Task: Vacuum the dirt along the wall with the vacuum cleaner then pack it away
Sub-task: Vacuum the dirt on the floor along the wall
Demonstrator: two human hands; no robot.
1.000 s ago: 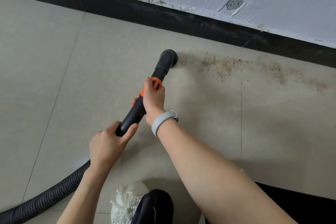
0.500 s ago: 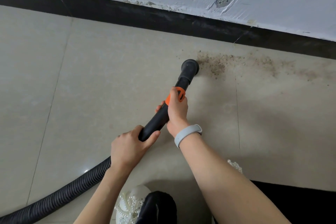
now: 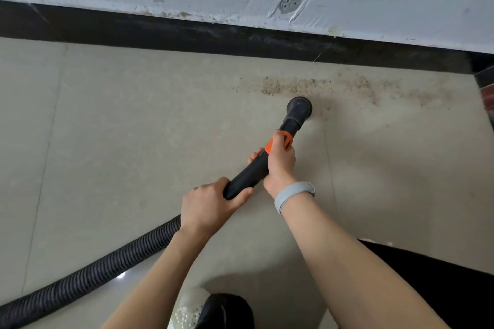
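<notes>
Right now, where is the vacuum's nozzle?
In the head view, the nozzle sits right of centre on the floor tiles, at the near edge of the dirt strip along the black skirting.

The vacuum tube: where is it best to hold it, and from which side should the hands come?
Probably grip the vacuum tube on its smooth rigid black part, coming from above. It slopes down to the nozzle, so the right hand holds near the orange ring and the left hand lower, before the ribbed hose.

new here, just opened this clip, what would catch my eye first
Two bare hands grip a black vacuum tube mid-frame, the right hand by its orange collar, the left hand lower, near the ribbed hose. The nozzle sits at the near edge of a streak of dirt along the black baseboard.
</notes>
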